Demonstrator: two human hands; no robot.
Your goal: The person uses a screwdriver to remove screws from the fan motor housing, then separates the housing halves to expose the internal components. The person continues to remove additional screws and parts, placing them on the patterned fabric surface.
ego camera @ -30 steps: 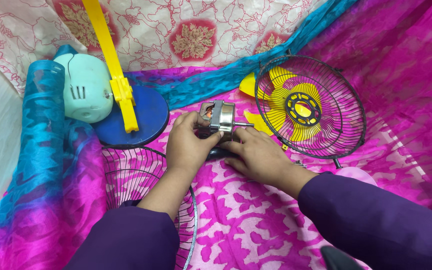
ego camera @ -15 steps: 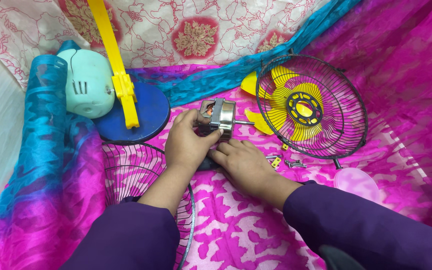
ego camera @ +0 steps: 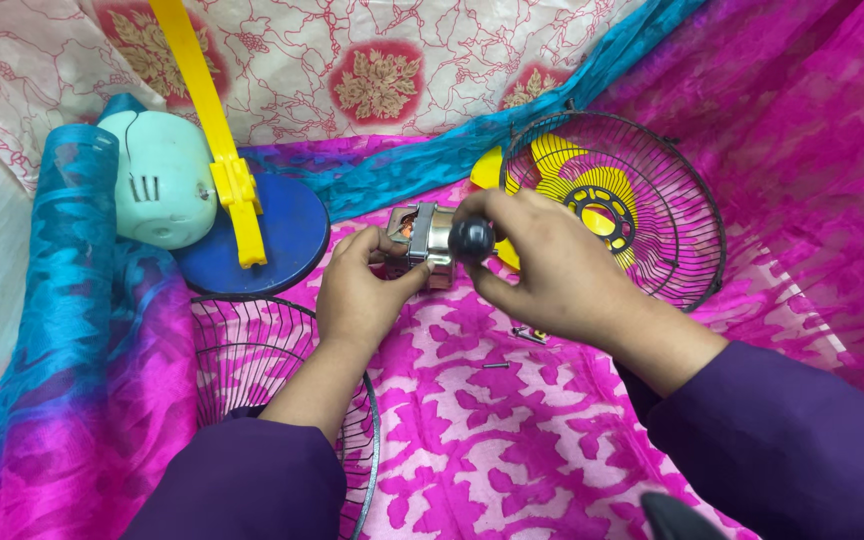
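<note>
Screws [ego camera: 512, 338] lie near motor [ego camera: 422, 240]; fan guard [ego camera: 642, 200] stands behind right hand [ego camera: 542, 265].

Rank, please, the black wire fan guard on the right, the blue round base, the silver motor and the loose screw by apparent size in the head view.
1. black wire fan guard
2. blue round base, partly hidden by the yellow stand
3. silver motor, partly covered by both hands
4. loose screw

All lie at a similar distance, so the order seems safe.
</note>
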